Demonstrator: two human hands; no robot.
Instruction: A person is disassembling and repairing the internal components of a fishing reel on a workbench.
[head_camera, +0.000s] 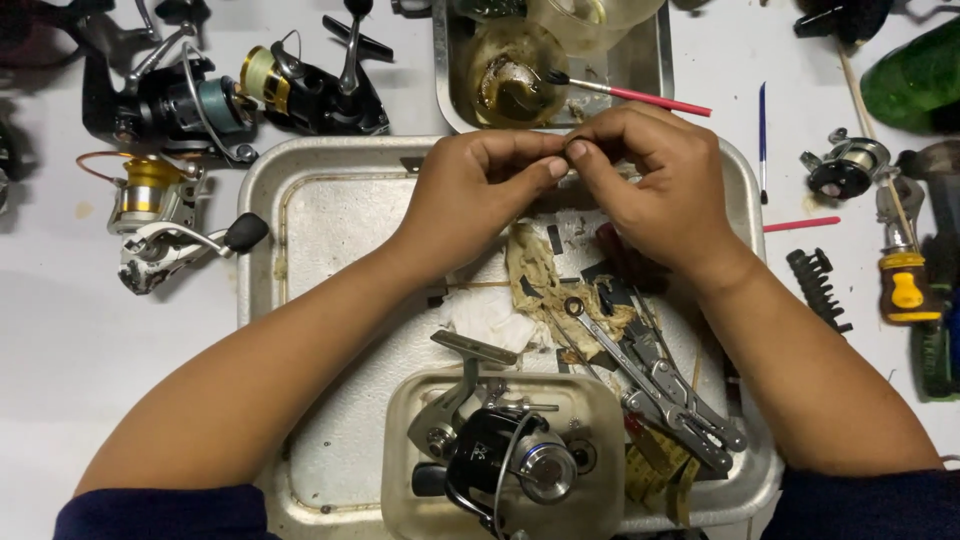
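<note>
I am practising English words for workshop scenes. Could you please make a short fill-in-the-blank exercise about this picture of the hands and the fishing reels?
1. The left hand and the right hand meet fingertip to fingertip above a large metal ____.
2. The brush lying across the smaller steel pan has a ____ handle.
3. The reel nearest the person sits inside a shallow ____ container.
4. The screwdriver on the right has a ____ handle.

Missing words: tray; red; plastic; yellow

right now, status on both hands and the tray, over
Left hand and right hand pinched together over the tray, what they pinch hidden. Reel in a tub near, pliers and rag beneath. Nothing blocking.
</note>
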